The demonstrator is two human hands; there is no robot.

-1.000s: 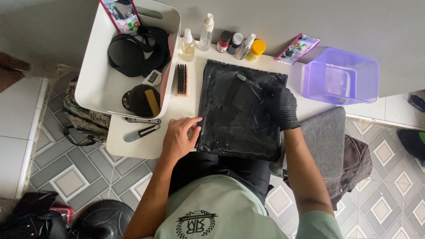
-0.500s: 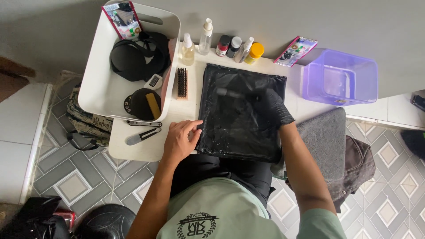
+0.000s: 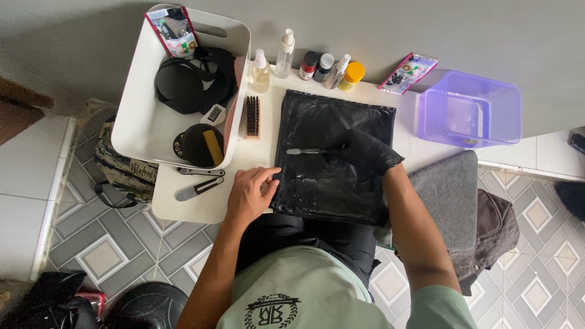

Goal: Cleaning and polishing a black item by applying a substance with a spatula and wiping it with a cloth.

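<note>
A wet black flat fabric piece lies on a small white table in front of me. My right hand, in a black glove, holds a thin grey-handled brush whose tip rests on the fabric's upper middle. My bare left hand presses flat on the table at the fabric's left edge, fingertips touching it.
A white tub at left holds black caps and a packet. A wooden brush, spray bottles and small jars line the back. A purple plastic basin and grey towel sit right. Tools lie near the table's left edge.
My gloved right hand has moved left and toward the fabric's middle, and the brush now points left across it. My left hand stays at the fabric's left edge.
</note>
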